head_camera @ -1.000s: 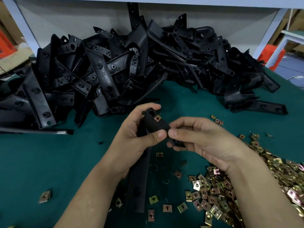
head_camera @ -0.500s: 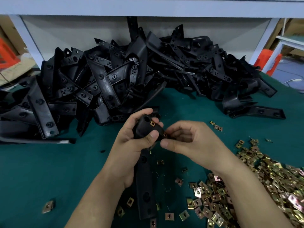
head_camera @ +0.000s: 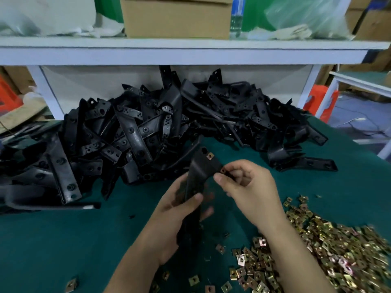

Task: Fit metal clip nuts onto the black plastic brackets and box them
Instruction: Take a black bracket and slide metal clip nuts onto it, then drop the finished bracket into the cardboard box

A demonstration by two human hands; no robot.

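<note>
My left hand point(head_camera: 179, 210) grips the long stem of a black plastic bracket point(head_camera: 201, 166), holding it upright above the green table. One brass clip nut point(head_camera: 209, 156) sits on the bracket's upper edge. My right hand point(head_camera: 247, 187) pinches a second clip nut point(head_camera: 223, 170) against the bracket's right corner. A heap of loose clip nuts point(head_camera: 330, 246) covers the table at the lower right. A big pile of black brackets point(head_camera: 148, 132) lies behind my hands.
The green table point(head_camera: 63, 240) carries scattered single nuts point(head_camera: 72, 283) near the front edge. A white shelf point(head_camera: 190, 51) overhangs the bracket pile, with a cardboard box point(head_camera: 177, 17) and plastic bags on it. An orange stool point(head_camera: 321, 102) stands at the right beyond the table.
My left hand slid from the bracket's head down to its stem, and the bracket rose. My right hand moved up to the bracket's right corner with a nut. The camera tilted up.
</note>
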